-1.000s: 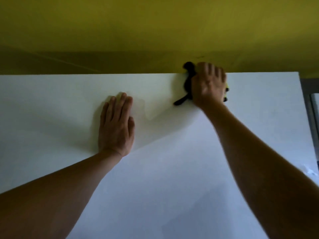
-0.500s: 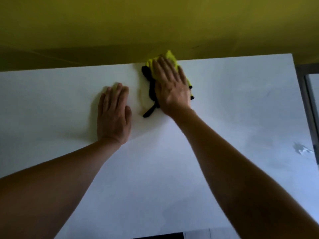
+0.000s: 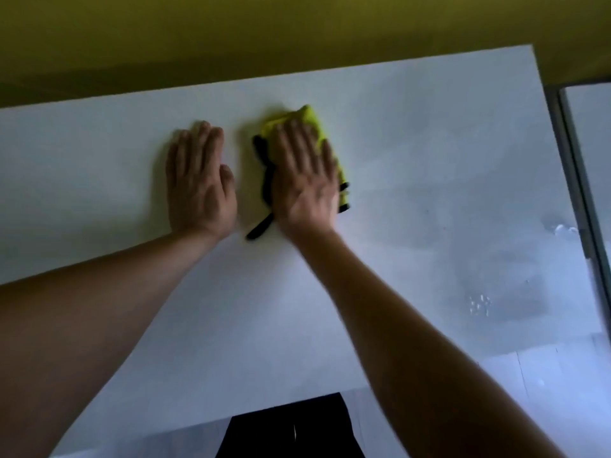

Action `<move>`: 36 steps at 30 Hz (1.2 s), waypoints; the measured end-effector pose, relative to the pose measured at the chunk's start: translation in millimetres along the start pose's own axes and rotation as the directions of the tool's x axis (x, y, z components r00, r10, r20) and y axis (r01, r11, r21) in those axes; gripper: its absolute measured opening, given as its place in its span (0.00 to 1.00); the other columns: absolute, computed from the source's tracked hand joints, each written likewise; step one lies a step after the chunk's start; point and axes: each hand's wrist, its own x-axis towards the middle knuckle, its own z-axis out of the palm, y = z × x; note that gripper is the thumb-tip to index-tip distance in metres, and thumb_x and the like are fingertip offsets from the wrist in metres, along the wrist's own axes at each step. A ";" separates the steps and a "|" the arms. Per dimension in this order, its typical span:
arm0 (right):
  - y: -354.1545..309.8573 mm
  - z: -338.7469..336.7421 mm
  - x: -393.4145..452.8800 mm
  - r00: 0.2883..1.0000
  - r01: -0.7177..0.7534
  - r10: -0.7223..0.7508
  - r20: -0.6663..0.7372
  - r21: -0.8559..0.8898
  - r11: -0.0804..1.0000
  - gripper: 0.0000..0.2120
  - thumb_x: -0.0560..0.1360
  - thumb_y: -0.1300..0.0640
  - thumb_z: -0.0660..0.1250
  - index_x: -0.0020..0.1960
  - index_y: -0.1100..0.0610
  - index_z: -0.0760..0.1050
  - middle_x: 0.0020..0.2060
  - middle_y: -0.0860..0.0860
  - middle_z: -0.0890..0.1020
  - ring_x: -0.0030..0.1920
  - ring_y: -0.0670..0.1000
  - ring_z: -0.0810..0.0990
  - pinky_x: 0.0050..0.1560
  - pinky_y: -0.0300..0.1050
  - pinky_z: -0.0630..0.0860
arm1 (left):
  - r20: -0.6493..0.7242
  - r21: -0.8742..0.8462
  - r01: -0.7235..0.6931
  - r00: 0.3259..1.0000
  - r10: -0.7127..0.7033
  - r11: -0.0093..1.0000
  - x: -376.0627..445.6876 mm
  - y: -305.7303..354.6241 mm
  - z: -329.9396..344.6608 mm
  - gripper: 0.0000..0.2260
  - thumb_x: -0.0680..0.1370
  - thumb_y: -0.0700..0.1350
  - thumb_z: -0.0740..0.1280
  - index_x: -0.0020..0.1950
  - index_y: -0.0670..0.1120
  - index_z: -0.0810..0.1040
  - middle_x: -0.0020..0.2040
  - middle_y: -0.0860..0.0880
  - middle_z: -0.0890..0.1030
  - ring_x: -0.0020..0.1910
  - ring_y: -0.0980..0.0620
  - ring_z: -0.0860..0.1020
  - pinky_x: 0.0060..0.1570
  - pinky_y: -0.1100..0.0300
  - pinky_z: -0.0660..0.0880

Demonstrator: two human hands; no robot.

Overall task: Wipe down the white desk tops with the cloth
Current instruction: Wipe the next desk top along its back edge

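Droplets [image 3: 479, 304] near the right edge suggest that side of the table [image 3: 413, 160] remains unwiped. Further out, left hand [image 3: 198, 180] lies flat, fingers together; just right, right hand [image 3: 305, 176] presses the cloth [image 3: 309, 119], fingers seemingly straight though blurred.

Right hand [image 3: 305, 180] with cloth [image 3: 305, 122], formerly at desk's [image 3: 429, 160] far edge, now nearer, beside left hand [image 3: 198, 183].

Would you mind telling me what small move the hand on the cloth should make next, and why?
Probably slide the right hand, pressing the cloth flat, rightward: water droplets and smears sit there on the white desk, while the left hand braces.
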 end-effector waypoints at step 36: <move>66.3 -64.7 -217.9 0.996 0.032 -0.037 0.080 0.062 0.998 0.30 0.81 0.49 0.62 0.81 0.52 0.60 0.81 0.51 0.61 0.82 0.51 0.54 0.79 0.59 0.52 | -0.024 -0.171 -0.130 0.992 0.127 0.977 -119.6 107.2 0.1 0.23 0.81 0.40 0.58 0.76 0.41 0.71 0.78 0.38 0.70 0.76 0.36 0.69 0.75 0.44 0.64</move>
